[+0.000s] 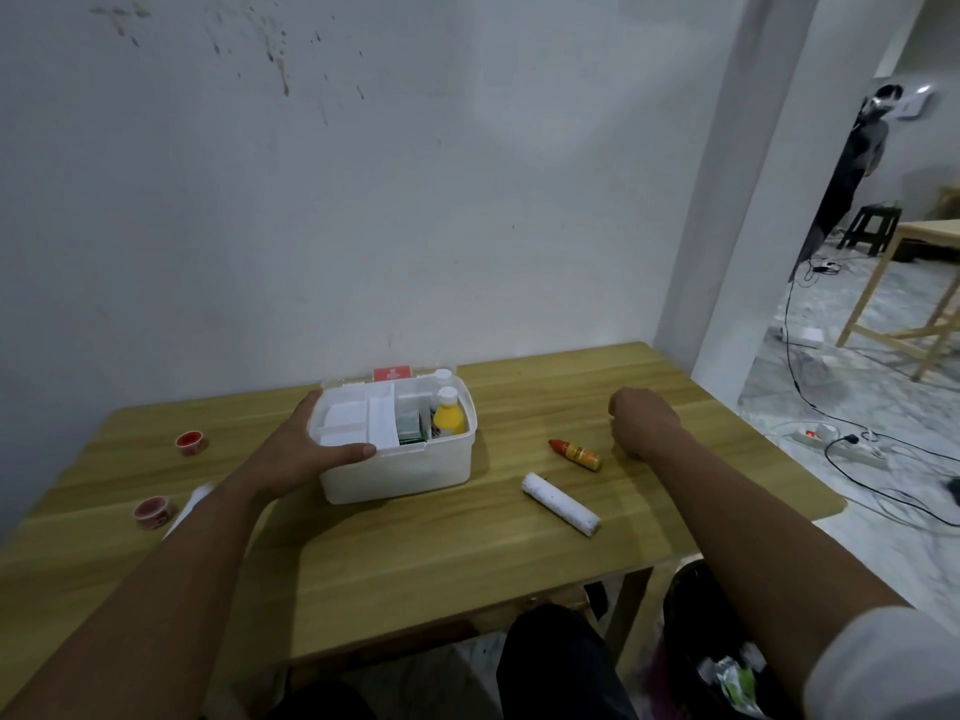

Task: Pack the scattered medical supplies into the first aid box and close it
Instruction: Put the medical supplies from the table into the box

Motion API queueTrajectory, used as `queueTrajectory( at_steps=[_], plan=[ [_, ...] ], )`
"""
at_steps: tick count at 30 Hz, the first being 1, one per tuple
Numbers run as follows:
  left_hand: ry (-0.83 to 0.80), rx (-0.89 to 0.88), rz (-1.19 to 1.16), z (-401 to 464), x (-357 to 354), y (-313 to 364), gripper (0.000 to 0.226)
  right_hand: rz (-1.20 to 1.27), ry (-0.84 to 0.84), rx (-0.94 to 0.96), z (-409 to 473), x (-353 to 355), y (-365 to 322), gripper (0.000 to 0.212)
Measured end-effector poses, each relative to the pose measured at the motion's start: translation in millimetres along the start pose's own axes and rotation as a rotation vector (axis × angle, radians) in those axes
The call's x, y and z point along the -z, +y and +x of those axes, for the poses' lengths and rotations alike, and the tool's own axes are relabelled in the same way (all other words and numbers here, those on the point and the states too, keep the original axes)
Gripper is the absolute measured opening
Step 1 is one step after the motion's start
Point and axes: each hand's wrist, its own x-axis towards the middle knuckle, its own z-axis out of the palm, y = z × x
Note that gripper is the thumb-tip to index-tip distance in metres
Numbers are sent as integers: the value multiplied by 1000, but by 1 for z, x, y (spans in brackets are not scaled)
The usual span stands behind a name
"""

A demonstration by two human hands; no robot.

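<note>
A white first aid box (400, 472) stands open in the middle of the wooden table (415, 553). Inside it are a yellow bottle (449, 415), a white tray and some packets. My left hand (306, 444) grips the box's left front corner, thumb along the front rim. My right hand (641, 420) hovers over the table right of the box, fingers curled in, nothing visible in it. A small orange bottle with a red cap (575, 454) lies near that hand. A white gauze roll (561, 503) lies in front of it.
Two small red-topped cups (190, 442) (154, 511) sit at the table's left, with a white item (192, 498) partly hidden behind my left forearm. A wall stands behind the table. Cables and a power strip (841, 444) lie on the floor at right.
</note>
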Motion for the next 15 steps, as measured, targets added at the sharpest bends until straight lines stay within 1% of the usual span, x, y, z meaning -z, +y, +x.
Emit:
queueTrajectory(
  at_steps=[3, 5, 7, 10, 12, 15],
  plan=[
    [-5, -1, -6, 1, 0, -2, 138, 24, -12, -8, -1, -1, 5, 25],
    [0, 1, 3, 1, 0, -1, 140, 79, 7, -10, -2, 2, 3, 21],
    [3, -4, 26, 0, -1, 0, 146, 139, 28, 25, -3, 12, -4, 26],
    [14, -10, 27, 0, -1, 1, 142, 202, 27, 116, -11, 36, -27, 36],
    [12, 9, 31, 1, 0, 0, 141, 183, -72, 161, -22, 54, -47, 39],
    [7, 28, 33, 3, 2, -4, 144, 154, -331, 186, -45, 70, -75, 37]
  ],
)
